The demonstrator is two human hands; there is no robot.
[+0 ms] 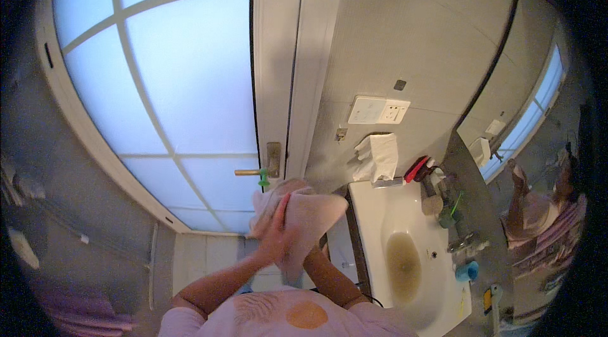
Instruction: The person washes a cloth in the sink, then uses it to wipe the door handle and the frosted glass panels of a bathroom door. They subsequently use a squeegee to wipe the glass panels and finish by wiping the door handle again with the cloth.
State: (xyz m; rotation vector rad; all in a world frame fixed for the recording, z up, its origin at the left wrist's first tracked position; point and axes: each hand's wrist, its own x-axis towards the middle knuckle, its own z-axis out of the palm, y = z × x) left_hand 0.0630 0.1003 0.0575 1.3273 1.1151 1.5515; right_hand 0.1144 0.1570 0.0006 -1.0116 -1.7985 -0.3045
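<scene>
A pale pinkish towel (323, 210) is bunched up in front of my chest, between the door and the basin. My left hand (277, 239) grips it from the left, with the fingers pressed along its folds; the hand is slightly blurred. From the right, my right forearm (332, 280) reaches up behind the towel. The cloth covers my right hand, so its fingers cannot be seen. Just beyond the towel is the door's handle (247, 173), with a green piece hanging on it.
To the right stands a white washbasin (372, 210) holding brownish water. Cups and bottles line its far-right edge, near the faucet (461, 243) and a blue cup (467, 270). A white cloth (382, 153) hangs on the wall below a socket panel (380, 111). A frosted-glass door (190, 71) fills the left.
</scene>
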